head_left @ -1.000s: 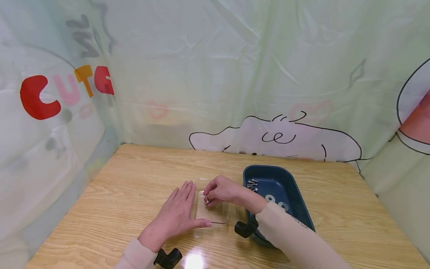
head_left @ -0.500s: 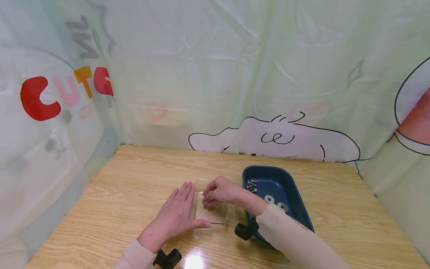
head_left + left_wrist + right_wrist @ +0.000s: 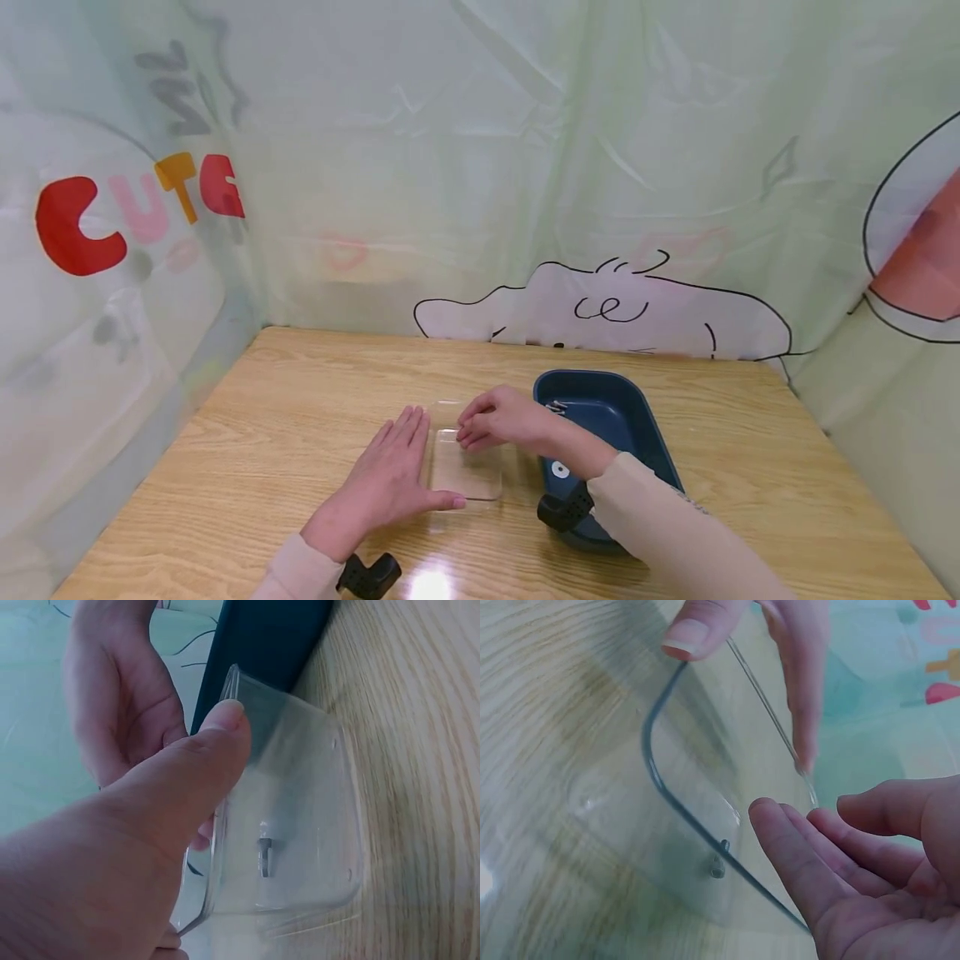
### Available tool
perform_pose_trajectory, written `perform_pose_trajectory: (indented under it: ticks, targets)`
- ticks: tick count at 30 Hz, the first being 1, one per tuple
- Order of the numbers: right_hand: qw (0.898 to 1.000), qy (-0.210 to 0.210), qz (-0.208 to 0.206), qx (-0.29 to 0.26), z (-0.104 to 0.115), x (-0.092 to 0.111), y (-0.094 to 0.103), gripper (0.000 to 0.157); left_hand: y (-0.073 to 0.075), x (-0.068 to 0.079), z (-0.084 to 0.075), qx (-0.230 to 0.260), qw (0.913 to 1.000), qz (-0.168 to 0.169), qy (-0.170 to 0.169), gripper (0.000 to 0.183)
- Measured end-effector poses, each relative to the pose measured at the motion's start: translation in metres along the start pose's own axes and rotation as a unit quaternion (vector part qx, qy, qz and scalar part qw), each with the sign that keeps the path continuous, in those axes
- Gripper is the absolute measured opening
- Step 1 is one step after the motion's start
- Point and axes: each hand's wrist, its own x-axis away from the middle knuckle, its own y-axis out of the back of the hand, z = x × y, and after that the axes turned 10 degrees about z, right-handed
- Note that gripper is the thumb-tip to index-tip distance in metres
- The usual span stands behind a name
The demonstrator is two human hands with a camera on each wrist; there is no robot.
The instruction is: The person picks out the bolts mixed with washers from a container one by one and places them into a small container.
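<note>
A clear plastic box stands on the wooden table with its opening upward. My left hand lies along its left side, fingers straight, the thumb resting on the near rim. Inside, a small metal screw is on the bottom, seen through the clear wall; the right wrist view shows the same screw too. Over the box's far part hovers my right hand. Its loosely bent fingers and thumb are apart, with nothing between them.
To the right of the box stands a dark blue tray. It holds several screws and a white washer, partly hidden by the right forearm. A printed curtain hangs behind and beside the wooden table.
My right hand has let go of the screw, which is now in the clear box, and its fingers have lifted and spread. The left hand stays on the box. The head view has shifted slightly.
</note>
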Motion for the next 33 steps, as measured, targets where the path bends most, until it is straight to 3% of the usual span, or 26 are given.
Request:
perform_pose_trajectory:
  ticks: [11, 17, 33]
  targets:
    - [0.999, 0.017, -0.025, -0.021, -0.005, 0.025, 0.026, 0.029, 0.005, -0.002, -0.004, 0.005, 0.9999, -0.002, 0.010, 0.125]
    - [0.999, 0.022, -0.040, -0.013, -0.009, 0.042, 0.044, 0.030, 0.008, -0.005, -0.010, 0.007, 0.9998, -0.018, -0.002, 0.123]
    - [0.996, 0.007, -0.089, -0.019, -0.031, 0.070, 0.079, 0.033, 0.012, -0.023, -0.038, 0.016, 0.9992, -0.008, -0.035, 0.120]
